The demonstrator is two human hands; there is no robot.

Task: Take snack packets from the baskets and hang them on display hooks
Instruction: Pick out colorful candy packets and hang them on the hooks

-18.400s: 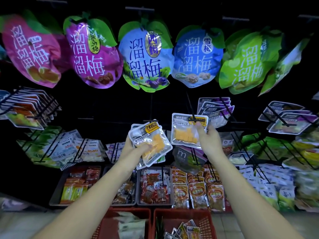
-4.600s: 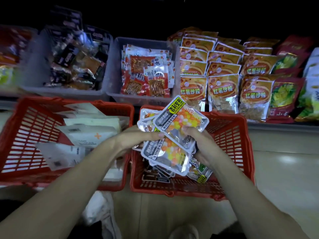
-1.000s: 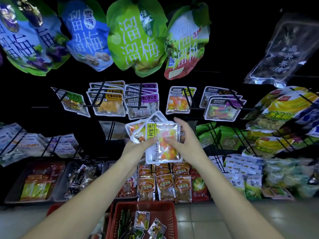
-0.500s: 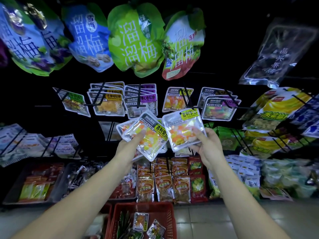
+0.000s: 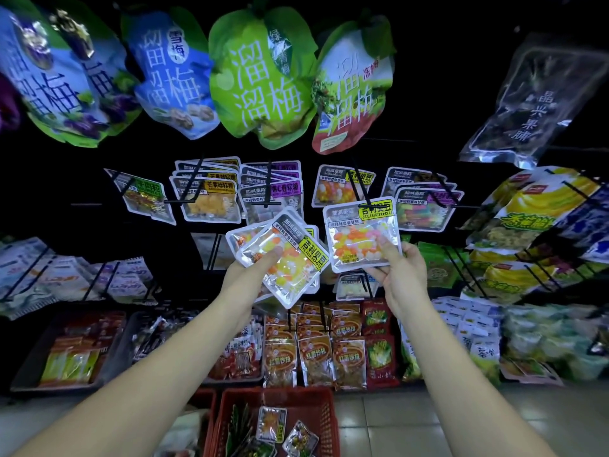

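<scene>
Across the top of the rack we see a row of large plum bags hanging from the uppermost hooks, with a clear dark bag at the rack's upper right corner. Along the bottom edge of the rack sit grey bins full of small wrapped snacks. Below them, on the tiled floor at the lower middle of the view, stands the red basket, with a few loose packets lying inside it.

In the middle row, the left hand grips a fanned stack of packets. The stack is tilted, the thumb presses on the front of the top packet and the fingers are hidden behind. Just to its right, the right hand pinches the lower right corner of a single jelly-bean packet, held upright with its thumb on the front. That packet's top edge meets a black hook, whose wire crosses its yellow label. We cannot tell whether the wire passes through the packet's hole. Further back on the same hook hangs one matching packet.
</scene>
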